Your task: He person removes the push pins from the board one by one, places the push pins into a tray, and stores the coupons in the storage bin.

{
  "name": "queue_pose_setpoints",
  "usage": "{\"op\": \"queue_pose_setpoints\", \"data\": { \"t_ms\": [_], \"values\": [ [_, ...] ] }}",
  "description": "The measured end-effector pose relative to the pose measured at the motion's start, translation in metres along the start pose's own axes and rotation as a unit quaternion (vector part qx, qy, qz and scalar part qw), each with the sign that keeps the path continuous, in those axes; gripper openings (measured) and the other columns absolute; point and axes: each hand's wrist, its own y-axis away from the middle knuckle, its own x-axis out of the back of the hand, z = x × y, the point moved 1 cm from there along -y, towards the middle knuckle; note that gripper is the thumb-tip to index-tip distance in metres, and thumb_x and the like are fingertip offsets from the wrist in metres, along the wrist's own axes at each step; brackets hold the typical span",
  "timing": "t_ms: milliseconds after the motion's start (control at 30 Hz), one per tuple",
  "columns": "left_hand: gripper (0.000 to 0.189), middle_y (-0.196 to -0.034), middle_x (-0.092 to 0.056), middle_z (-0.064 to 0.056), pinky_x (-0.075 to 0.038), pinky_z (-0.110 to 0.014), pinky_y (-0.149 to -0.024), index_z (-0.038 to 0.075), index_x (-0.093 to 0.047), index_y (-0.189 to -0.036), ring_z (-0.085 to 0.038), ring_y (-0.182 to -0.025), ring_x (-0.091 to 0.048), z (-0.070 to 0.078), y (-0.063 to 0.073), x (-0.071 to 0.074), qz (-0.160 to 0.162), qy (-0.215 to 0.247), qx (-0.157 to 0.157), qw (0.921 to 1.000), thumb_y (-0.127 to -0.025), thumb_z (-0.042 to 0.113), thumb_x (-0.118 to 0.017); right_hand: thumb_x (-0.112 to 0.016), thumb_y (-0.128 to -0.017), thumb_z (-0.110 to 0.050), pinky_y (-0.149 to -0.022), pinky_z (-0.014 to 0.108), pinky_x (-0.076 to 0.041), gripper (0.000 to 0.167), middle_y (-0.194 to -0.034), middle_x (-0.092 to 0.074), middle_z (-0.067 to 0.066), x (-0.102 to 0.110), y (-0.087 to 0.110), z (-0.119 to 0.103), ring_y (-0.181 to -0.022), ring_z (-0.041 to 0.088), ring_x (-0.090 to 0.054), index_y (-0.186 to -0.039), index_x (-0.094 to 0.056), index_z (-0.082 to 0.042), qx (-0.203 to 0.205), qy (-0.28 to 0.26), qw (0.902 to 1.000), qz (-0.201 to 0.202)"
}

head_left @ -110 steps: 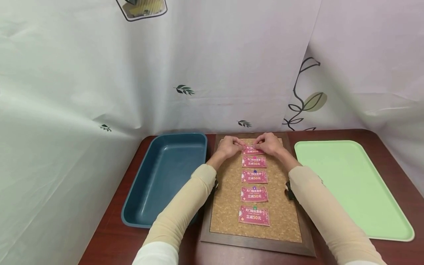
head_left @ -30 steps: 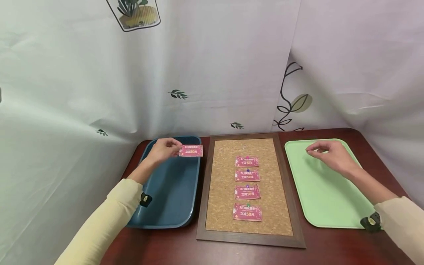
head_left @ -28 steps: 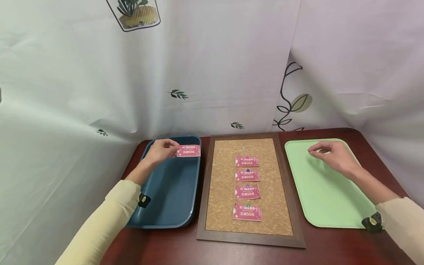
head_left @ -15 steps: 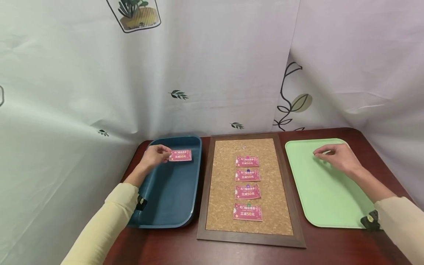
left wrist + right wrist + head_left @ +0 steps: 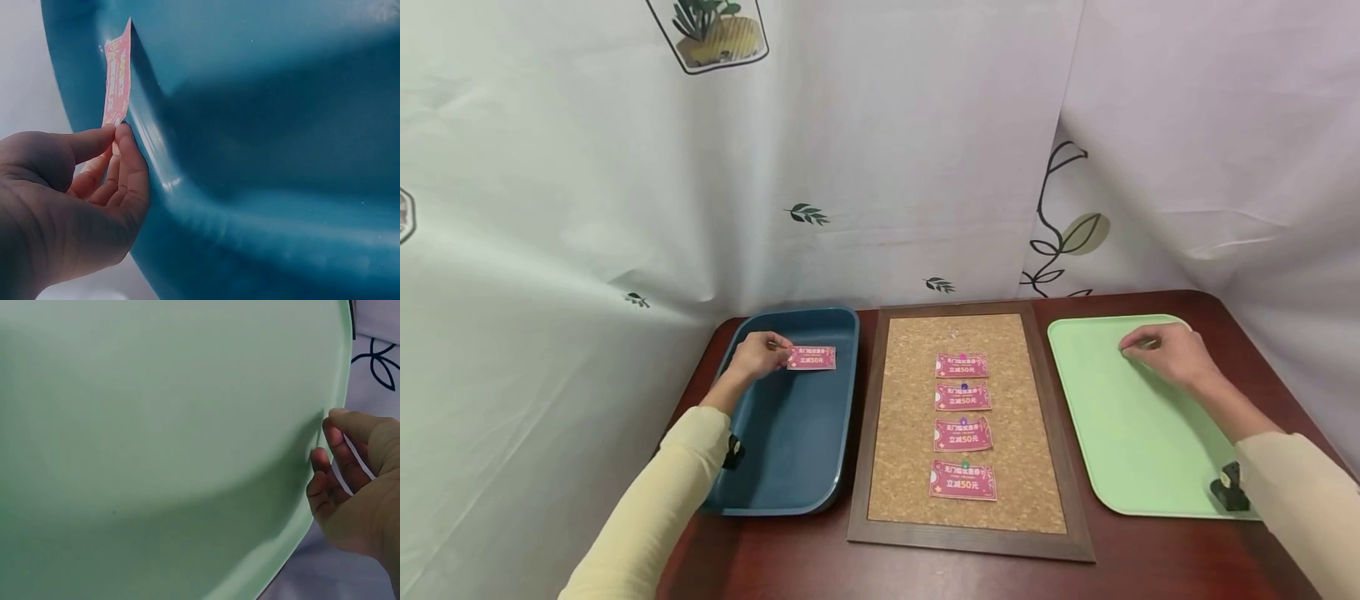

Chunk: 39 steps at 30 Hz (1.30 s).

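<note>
In the head view my left hand (image 5: 762, 354) is over the back of the blue basin (image 5: 793, 442). Its thumb and fingertips pinch one end of a pink paper coupon (image 5: 812, 358), which sticks out to the right. Seen from the left wrist, the coupon (image 5: 117, 78) stands up from the fingertips near the basin's wall (image 5: 156, 150). My right hand (image 5: 1168, 352) hovers over the back of the light green tray (image 5: 1138, 425). Its thumb and index fingertip meet near the tray's rim in the right wrist view, and I cannot tell whether something small sits between them.
A framed corkboard (image 5: 906, 467) lies between basin and tray. Several pink coupons (image 5: 962, 482) are pinned on it in a column. Above them is a small clear spot (image 5: 955, 333). A patterned white sheet (image 5: 880, 150) hangs behind the dark red table (image 5: 790, 558).
Earlier both hands were at the top coupon on the corkboard. That coupon has left the board in my left hand, carried left and down over the basin. My right hand has moved to the tray.
</note>
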Motion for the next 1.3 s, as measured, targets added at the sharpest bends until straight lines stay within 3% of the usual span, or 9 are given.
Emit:
{"op": "queue_pose_setpoints", "data": {
  "t_ms": [267, 567, 767, 1000, 1300],
  "values": [
    [0.018, -0.104, -0.075, -0.017, -0.055, -0.031, -0.069, -0.002, -0.072, -0.113, -0.021, -0.084, -0.067, -0.006, -0.007, -0.002, 0.016, -0.029, 0.007, 0.9994, -0.106, 0.013, -0.064, -0.078, -0.094, -0.010, -0.071, 0.037, -0.046, 0.007, -0.085, -0.077, 0.008, -0.002, -0.005, 0.001, -0.075, 0.012, -0.065, -0.094, -0.081, -0.004, 0.001, 0.013, 0.9999, 0.010],
    [0.019, -0.103, -0.075, -0.016, -0.054, -0.029, -0.070, -0.001, -0.073, -0.112, -0.021, -0.083, -0.065, -0.011, -0.012, -0.007, 0.028, -0.023, 0.026, 0.9990, -0.106, 0.016, -0.065, -0.079, -0.093, -0.010, -0.069, 0.031, -0.046, 0.006, -0.084, -0.077, 0.007, -0.005, -0.011, 0.001, -0.075, 0.009, -0.063, -0.093, -0.081, -0.005, 0.000, 0.017, 0.9997, 0.018],
    [0.021, -0.110, -0.075, -0.020, -0.055, -0.034, -0.075, -0.001, -0.073, -0.114, -0.024, -0.088, -0.066, -0.008, -0.010, -0.007, 0.030, -0.029, 0.027, 0.9988, -0.107, 0.017, -0.064, -0.078, -0.093, -0.009, -0.068, 0.033, -0.046, 0.006, -0.087, -0.078, 0.010, -0.004, -0.013, 0.001, -0.078, 0.018, -0.066, -0.093, -0.082, -0.004, -0.010, 0.016, 0.9996, 0.020],
    [0.021, -0.113, -0.074, -0.020, -0.054, -0.037, -0.077, 0.000, -0.073, -0.114, -0.025, -0.090, -0.067, -0.010, -0.015, -0.009, 0.039, -0.052, 0.027, 0.9975, -0.106, 0.018, -0.063, -0.077, -0.095, -0.011, -0.071, 0.041, -0.044, 0.011, -0.095, -0.078, 0.017, -0.004, -0.016, 0.006, -0.088, 0.038, -0.068, -0.100, -0.081, -0.002, -0.035, 0.019, 0.9991, 0.015],
    [0.023, -0.111, -0.073, -0.020, -0.050, -0.045, -0.084, -0.001, -0.072, -0.116, -0.031, -0.094, -0.063, -0.010, -0.018, -0.008, 0.061, -0.062, 0.037, 0.9955, -0.105, 0.018, -0.066, -0.077, -0.097, -0.017, -0.071, 0.041, -0.045, 0.022, -0.106, -0.076, 0.025, -0.003, -0.018, 0.005, -0.090, 0.042, -0.069, -0.110, -0.080, 0.000, -0.050, 0.020, 0.9983, 0.021]
  ]
}}
